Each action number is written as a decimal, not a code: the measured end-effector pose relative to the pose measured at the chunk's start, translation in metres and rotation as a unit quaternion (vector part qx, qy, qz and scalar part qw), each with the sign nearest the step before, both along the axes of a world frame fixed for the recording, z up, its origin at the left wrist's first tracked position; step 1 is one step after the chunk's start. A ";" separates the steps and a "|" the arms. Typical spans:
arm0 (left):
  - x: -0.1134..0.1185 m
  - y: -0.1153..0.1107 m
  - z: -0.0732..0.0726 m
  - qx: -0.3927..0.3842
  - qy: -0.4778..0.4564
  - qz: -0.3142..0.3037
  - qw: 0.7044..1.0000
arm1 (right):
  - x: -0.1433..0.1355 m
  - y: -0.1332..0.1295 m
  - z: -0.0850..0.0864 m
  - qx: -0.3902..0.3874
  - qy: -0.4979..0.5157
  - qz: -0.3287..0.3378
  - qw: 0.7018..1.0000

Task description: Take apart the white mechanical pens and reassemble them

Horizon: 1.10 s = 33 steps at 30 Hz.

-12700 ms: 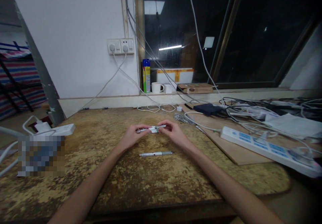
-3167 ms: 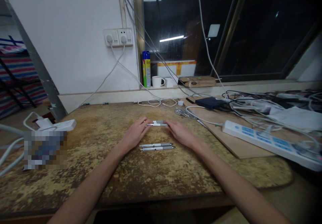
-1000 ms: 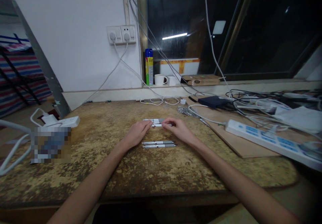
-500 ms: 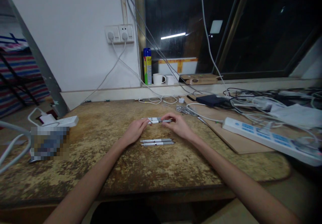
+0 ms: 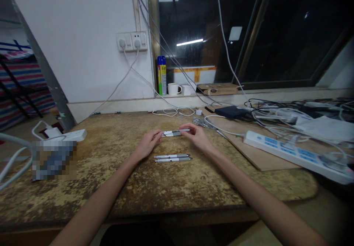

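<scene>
Two or more white-and-grey pens [image 5: 173, 133] lie level between my hands near the middle of the worn table [image 5: 132, 190]. My left hand [image 5: 150, 143] is closed on their left ends, fingertips pressed together. Round the right ends, the thumb and fingers of my right hand [image 5: 195, 135] are pinched. Nearer to me, two more pens [image 5: 173, 158] rest side by side on the wood, pointing left to right and touching neither hand.
To the right are a brown board [image 5: 257, 157], a white power strip [image 5: 295, 155], a black box [image 5: 232, 112] and tangled cables. Another strip [image 5: 79, 134] and a blurred packet [image 5: 54, 161] lie left. A spray can [image 5: 162, 76] and mug [image 5: 173, 88] stand on the sill.
The view has tilted up slightly. My hands hold almost the same place, and the pens between them show a little more clearly; the two nearer pens still lie on the table.
</scene>
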<state>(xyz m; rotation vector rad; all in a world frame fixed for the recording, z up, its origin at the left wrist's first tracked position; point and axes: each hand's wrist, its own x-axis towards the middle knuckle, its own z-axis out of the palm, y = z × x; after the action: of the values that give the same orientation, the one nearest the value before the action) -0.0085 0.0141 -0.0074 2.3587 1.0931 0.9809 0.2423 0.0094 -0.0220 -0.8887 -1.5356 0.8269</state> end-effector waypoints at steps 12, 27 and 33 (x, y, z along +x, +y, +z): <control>0.000 0.012 -0.014 -0.044 -0.098 -0.017 0.994 | 0.004 0.006 -0.002 0.005 -0.008 -0.048 0.999; -0.007 0.018 -0.011 -0.033 -0.087 0.008 0.996 | 0.010 0.018 -0.007 -0.017 0.047 -0.091 0.995; -0.005 0.015 -0.007 -0.037 -0.091 0.002 0.995 | 0.003 0.014 -0.009 0.001 -0.108 -0.053 0.993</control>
<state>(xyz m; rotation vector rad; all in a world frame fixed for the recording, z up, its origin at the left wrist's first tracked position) -0.0131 0.0296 -0.0145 2.1625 1.0463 1.1127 0.2452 0.0235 -0.0310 -1.0776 -1.6593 0.6685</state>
